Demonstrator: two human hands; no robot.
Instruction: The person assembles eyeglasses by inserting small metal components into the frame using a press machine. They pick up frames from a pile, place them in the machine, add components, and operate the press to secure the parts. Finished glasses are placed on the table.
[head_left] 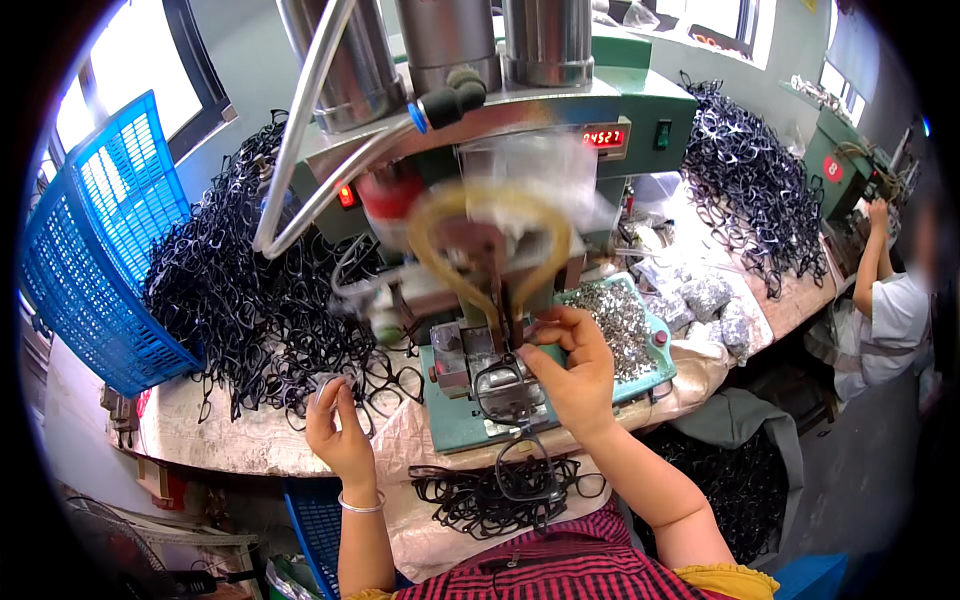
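A dark eyeglass frame lies lengthwise at the machine's work point, one rim on the fixture and the other hanging toward me. My right hand pinches the frame's far end between thumb and forefinger, right beside the slim vertical tool of the green press. To the left, my left hand is raised off the table with its fingers drawn together. A small greyish bit shows at those fingertips, too small to name. Several black eyeglass frames lie on my lap, below the work point.
Heaps of dark eyeglass frames flank the press. A light green tray holds small metal parts. Blue plastic baskets stand at left. Clear bags lie at right; a sack of dark pieces sits below. Another person works far right.
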